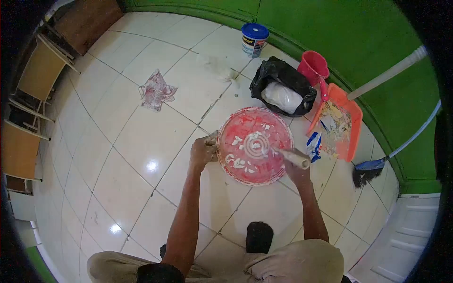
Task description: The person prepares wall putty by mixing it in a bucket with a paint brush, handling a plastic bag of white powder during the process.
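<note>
A round red basin [236,123] sits on the tiled floor in front of me, with white lumps of paste scattered over its ringed bottom. At its left rim is my left hand [204,151], fingers closed on the edge. My right hand [299,175], by the lower right rim, grips a tool with a thick, pale round handle [297,158]. The handle's butt points toward me, and its other end reaches over the basin. What kind of tool it is I cannot tell.
Beyond the basin stand an open black bag [276,70] with a white bundle, a blue-lidded tub [255,32] and a pink dipper [314,66]. An orange dustpan [355,137] of debris and a broom [369,172] lie right. A stained cloth [157,92] and chairs [45,66] are left.
</note>
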`<state>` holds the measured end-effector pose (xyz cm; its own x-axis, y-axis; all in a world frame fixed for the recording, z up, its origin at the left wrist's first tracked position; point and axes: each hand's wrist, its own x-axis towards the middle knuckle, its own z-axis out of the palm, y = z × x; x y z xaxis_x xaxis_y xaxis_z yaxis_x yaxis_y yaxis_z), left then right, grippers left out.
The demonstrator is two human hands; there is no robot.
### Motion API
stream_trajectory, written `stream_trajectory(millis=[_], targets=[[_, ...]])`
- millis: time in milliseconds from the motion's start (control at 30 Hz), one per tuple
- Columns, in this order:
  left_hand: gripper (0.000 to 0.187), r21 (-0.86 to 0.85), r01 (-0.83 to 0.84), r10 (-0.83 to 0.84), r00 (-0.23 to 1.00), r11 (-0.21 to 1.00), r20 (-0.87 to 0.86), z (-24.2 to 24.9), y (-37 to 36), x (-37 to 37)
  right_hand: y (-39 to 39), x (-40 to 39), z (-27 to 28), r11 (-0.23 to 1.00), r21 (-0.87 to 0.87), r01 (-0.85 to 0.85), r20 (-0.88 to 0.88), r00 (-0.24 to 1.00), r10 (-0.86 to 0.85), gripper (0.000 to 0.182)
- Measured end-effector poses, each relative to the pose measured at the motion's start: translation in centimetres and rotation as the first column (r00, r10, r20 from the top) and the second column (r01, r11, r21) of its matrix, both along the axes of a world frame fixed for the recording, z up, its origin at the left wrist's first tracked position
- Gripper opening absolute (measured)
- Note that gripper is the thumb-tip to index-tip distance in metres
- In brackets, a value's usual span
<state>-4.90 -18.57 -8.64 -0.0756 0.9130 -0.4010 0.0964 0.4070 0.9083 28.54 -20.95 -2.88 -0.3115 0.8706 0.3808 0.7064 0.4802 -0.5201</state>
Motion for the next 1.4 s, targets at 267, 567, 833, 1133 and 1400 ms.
stream_trajectory(millis=[267,567,833,1133,1400], targets=[[0.049,0.055,-0.001,-0.002,0.999,0.999,0.045,0.0,-0.2,0.0,2.9,3.1,-0.2,0.989,0.001,0.146,0.095,0.985,-0.145,0.009],[0.049,0.009,0.019,-0.019,1.0,1.0,-0.01,0.7,-0.1,0.2,-2.0,3.3,0.1,0.953,-0.177,0.246,0.063,0.969,-0.238,0.011],[0.052,-0.015,0.027,-0.027,1.0,1.0,0.016,-0.2,0.0,-0.2,-0.7,3.7,-0.6,0.97,0.004,0.243,0.062,0.968,-0.243,0.014],[0.051,-0.014,0.0,0.001,0.998,1.0,0.059,1.3,-0.3,0.4,-7.4,-0.6,-1.8,0.962,-0.121,0.243,-0.144,0.955,-0.259,0.013],[0.053,-0.002,0.002,-0.002,1.0,1.0,-0.018,1.0,-0.3,0.4,-4.4,0.5,-2.3,0.939,0.035,0.341,-0.115,0.935,-0.335,0.009]])
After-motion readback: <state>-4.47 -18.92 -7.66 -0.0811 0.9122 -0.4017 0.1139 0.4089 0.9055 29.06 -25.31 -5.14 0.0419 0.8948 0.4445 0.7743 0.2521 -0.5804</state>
